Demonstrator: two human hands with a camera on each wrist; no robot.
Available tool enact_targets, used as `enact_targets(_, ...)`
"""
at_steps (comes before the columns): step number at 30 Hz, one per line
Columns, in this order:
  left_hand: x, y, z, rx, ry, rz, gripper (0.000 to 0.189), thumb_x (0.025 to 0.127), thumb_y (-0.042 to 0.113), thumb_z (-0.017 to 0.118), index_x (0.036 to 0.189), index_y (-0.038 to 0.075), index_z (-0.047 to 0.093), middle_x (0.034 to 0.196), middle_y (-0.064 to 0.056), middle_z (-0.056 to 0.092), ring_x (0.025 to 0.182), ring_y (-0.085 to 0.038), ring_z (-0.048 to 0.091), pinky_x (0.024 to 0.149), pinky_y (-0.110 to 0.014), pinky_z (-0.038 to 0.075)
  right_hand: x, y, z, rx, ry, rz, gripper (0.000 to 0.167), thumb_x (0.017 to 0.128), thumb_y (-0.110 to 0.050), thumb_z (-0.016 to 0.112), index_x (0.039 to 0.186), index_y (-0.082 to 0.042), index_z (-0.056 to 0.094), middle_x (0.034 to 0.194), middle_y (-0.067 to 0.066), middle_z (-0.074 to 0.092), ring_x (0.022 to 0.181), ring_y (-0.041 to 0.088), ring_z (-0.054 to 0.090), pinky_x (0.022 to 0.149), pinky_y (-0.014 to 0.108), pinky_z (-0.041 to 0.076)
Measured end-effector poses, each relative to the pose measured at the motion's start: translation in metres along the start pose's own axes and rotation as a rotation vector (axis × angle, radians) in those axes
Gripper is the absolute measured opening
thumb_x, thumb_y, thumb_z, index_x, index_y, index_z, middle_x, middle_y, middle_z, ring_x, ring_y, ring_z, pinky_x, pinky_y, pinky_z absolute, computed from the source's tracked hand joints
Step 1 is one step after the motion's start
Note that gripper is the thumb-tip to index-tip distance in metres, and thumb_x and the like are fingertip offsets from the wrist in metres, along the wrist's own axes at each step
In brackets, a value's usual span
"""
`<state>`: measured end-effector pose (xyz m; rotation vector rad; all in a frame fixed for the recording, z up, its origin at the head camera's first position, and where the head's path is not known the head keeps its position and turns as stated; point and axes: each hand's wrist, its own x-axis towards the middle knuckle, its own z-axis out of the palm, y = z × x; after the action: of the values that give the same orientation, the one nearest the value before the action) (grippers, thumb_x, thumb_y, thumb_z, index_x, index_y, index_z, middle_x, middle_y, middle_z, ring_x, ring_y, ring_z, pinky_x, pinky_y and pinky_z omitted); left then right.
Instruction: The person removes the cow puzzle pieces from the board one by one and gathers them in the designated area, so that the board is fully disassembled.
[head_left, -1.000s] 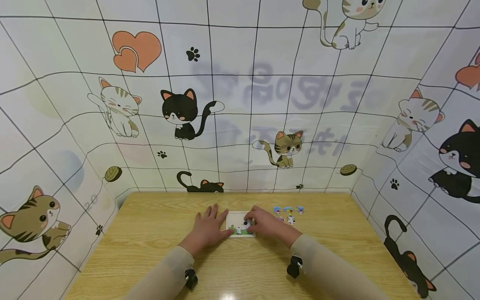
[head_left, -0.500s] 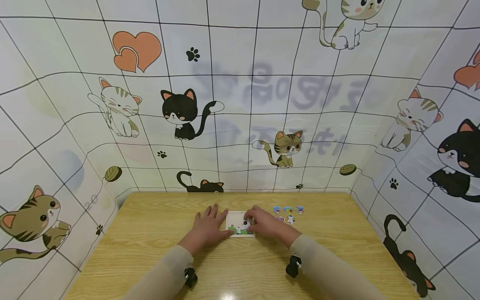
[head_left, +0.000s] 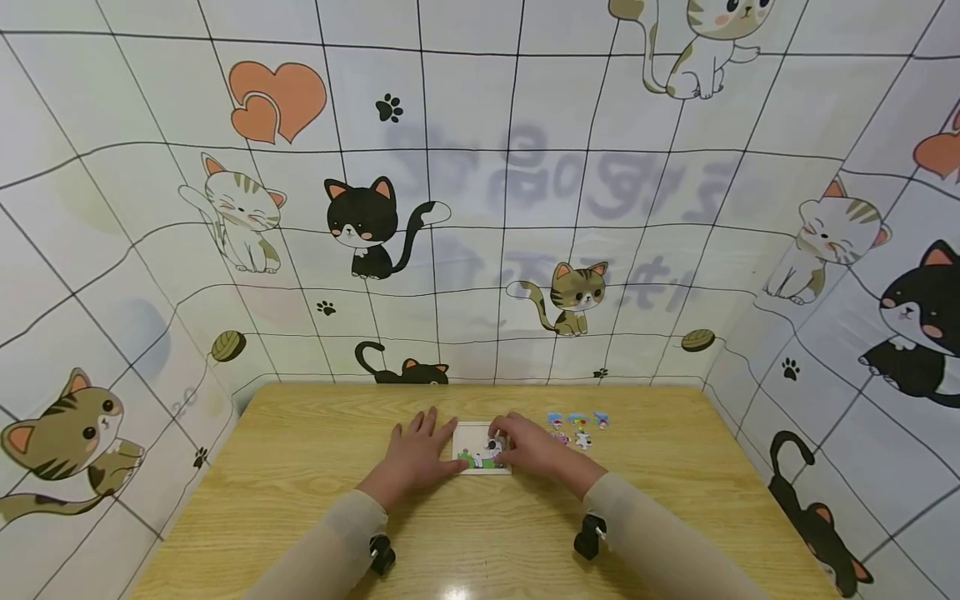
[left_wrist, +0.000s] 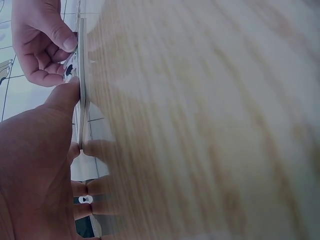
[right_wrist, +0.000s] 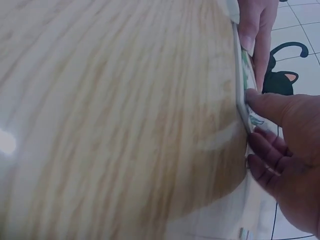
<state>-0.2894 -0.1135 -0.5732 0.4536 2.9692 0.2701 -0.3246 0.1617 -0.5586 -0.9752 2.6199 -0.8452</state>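
A small white puzzle tray point(head_left: 471, 437) lies on the wooden table, with green-and-white pieces point(head_left: 480, 462) fitted along its near side. My left hand point(head_left: 415, 460) rests flat at the tray's left, fingers spread on the table and thumb on the near left corner. Over the tray's right part, my right hand point(head_left: 529, 447) pinches a black-and-white puzzle piece point(head_left: 492, 446) between thumb and fingers, close on the tray. In the left wrist view, the right hand's thumb and curled fingers point(left_wrist: 46, 77) stand at the tray edge point(left_wrist: 83, 75). The right hand partly hides the piece.
Several loose puzzle pieces point(head_left: 582, 438) lie on the table point(head_left: 315, 467) to the right of the tray, just beyond the right hand. A white cloth wall point(head_left: 465, 250) with cat drawings and black grid lines rises behind the table and at both sides.
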Motion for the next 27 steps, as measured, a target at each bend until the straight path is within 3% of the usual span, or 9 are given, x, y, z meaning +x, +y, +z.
enact_targets(8, 0.0001, 0.0008, -0.002, 0.0, 0.003, 0.0, 0.092, 0.101, 0.08, 0.058, 0.175, 0.029, 0.038, 0.181, -0.02, 0.026, 0.165, -0.045, 0.026, 0.124, -0.077, 0.024, -0.003, 0.0022, -0.0031, -0.047, 0.022, -0.066, 0.033, 0.104, -0.015, 0.08, 0.136, -0.008, 0.071, 0.109, -0.002, 0.06, 0.087, 0.009, 0.057, 0.08, 0.034, 0.054)
enact_targets(19, 0.0018, -0.0006, 0.0029, -0.006, 0.005, 0.003, 0.093, 0.1, 0.082, 0.057, 0.175, 0.03, 0.038, 0.181, -0.019, 0.025, 0.166, -0.045, 0.026, 0.124, -0.077, 0.024, -0.0017, 0.0006, -0.0079, -0.076, -0.005, -0.063, 0.031, 0.104, -0.014, 0.081, 0.133, -0.007, 0.074, 0.112, 0.0, 0.06, 0.089, 0.01, 0.057, 0.083, 0.035, 0.054)
enact_targets(27, 0.0016, 0.0, 0.0012, -0.011, 0.007, 0.0, 0.093, 0.1, 0.081, 0.058, 0.174, 0.029, 0.039, 0.18, -0.02, 0.027, 0.165, -0.045, 0.027, 0.124, -0.077, 0.025, -0.0013, 0.0024, -0.0058, -0.103, 0.002, -0.074, 0.027, 0.106, -0.01, 0.077, 0.132, -0.006, 0.076, 0.111, 0.002, 0.06, 0.085, 0.008, 0.053, 0.078, 0.031, 0.051)
